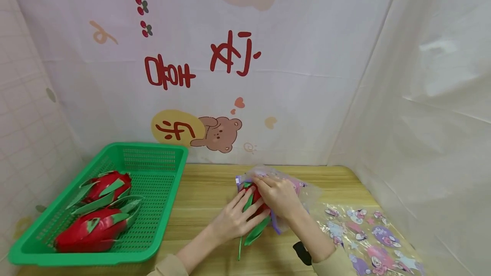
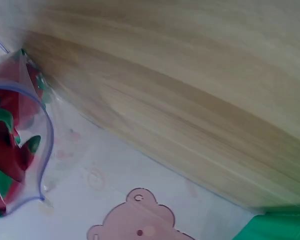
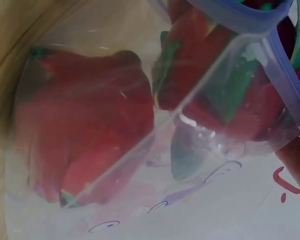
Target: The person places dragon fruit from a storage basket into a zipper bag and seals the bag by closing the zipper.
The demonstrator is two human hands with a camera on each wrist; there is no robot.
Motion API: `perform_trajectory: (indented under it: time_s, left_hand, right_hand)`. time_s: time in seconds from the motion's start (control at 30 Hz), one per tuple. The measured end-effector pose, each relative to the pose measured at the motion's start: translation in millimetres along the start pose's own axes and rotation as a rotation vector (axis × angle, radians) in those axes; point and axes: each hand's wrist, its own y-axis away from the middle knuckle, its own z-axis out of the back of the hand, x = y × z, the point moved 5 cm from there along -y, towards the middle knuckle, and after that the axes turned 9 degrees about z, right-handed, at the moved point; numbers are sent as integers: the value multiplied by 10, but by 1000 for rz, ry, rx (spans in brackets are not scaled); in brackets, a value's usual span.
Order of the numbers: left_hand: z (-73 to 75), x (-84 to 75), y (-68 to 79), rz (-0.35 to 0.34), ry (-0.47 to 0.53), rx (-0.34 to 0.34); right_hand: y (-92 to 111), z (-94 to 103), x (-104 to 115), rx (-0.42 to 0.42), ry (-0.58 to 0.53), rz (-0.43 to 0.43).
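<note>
Right of the green basket (image 1: 88,259), the left hand (image 1: 232,221) grips a leafy red fruit (image 1: 258,196) at the mouth of a clear bag (image 1: 296,185). The right hand (image 1: 278,196) lies over that mouth — fingertips hidden, so whether it pinches I can't tell.

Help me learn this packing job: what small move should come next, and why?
Probably press the toy dragon fruit under the left hand deeper into the clear bag: its green leaves stick out past the purple rim, and that hand lies across it.
</note>
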Motion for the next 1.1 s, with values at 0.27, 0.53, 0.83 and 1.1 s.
perform_trajectory:
  time_s: [0.27, 0.53, 0.83, 1.1]
  left_hand:
    - [-136, -22, -3, 31, -101, 244]
    - [-216, 35, 110, -36, -125, 277]
    - [-262, -7, 200, 14, -183, 369]
    - [-349, -11, 206, -16, -146, 355]
  right_hand:
    - [30, 8, 47, -54, -49, 74]
    - [99, -4, 73, -28, -25, 71]
    - [186, -54, 217, 46, -32, 15]
    - [202, 33, 204, -80, 12, 78]
